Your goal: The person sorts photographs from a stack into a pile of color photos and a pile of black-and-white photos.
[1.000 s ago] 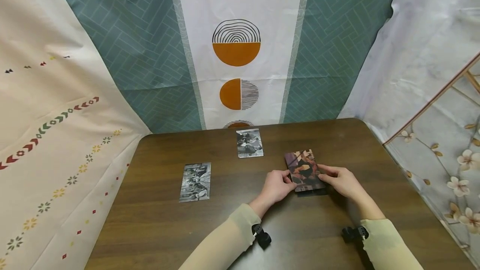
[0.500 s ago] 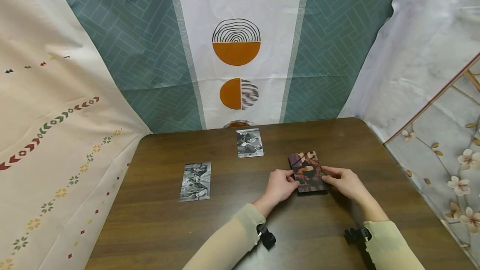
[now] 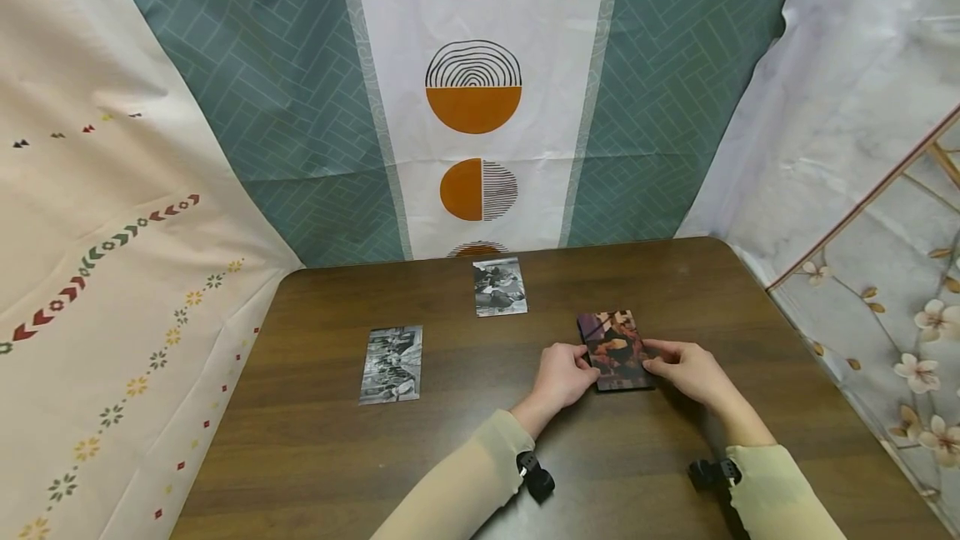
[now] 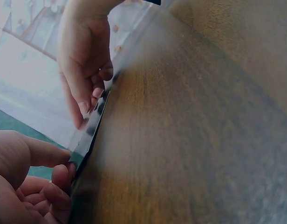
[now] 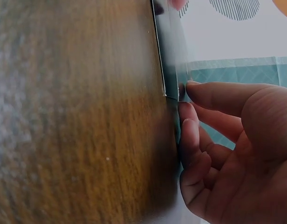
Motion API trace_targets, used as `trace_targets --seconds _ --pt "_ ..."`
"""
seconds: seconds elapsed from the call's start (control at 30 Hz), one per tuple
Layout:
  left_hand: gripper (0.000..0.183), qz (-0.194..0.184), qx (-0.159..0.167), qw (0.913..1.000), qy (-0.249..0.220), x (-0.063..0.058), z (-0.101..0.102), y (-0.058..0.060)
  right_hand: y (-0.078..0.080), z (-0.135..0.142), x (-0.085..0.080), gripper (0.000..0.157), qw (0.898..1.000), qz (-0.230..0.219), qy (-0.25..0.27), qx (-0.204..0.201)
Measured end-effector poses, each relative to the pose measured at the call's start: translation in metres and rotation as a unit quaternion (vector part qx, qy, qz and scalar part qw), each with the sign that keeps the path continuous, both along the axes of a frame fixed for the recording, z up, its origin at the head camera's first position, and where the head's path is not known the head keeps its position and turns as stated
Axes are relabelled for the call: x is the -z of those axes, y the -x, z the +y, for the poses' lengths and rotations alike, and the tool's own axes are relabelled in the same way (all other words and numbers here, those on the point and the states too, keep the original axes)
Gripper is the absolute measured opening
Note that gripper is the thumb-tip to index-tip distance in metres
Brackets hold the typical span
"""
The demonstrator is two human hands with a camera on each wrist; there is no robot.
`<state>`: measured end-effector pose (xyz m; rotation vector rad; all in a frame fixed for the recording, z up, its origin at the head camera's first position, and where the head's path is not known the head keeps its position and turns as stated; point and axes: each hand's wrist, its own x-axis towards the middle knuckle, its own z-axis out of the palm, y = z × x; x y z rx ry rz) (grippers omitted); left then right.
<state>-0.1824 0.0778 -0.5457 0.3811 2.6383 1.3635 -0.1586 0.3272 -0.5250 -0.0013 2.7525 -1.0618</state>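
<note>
Reddish-brown colour photo print lies on top of a thin dark stack on the dark wooden tabletop, right of centre in the head view. The left hand pinches the stack's left edge and the right hand pinches its right edge, fingers curled against the sides. Further left on the same tabletop lies a black-and-white rectangular photo, and another black-and-white photo lies near the far edge, both flat and well apart from the stack. Behind the tabletop hangs a teal herringbone cloth with a white stripe bearing orange half circles; a cream cloth with small coloured motifs drapes on the left, and a pale floral cloth on the right.

From the left wrist view, the stack's dark edge sits low on the wood grain, with the left hand's fingers curled at its near end and the right hand touching it further along.

From the right wrist view, the right hand's fingertips press the stack's edge, thumb on top.
</note>
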Motion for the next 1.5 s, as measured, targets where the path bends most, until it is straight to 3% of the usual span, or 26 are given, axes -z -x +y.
trace_targets --seconds 0.3,1.2,1.5 --pt "0.042 -0.025 -0.008 0.9997 -0.004 0.0013 0.0004 -0.0012 -0.0001 0.0007 0.0013 0.052 1.0 0.002 -0.01 -0.006" --pt "0.036 -0.026 -0.01 0.9996 0.0 0.0015 -0.0011 -0.0053 -0.0008 -0.0007 0.0026 0.049 0.999 0.017 -0.031 -0.013" --pt "0.047 -0.02 -0.011 0.9997 -0.006 0.004 -0.001 -0.005 -0.0007 0.0007 0.0032 0.05 0.999 0.012 -0.029 -0.014"
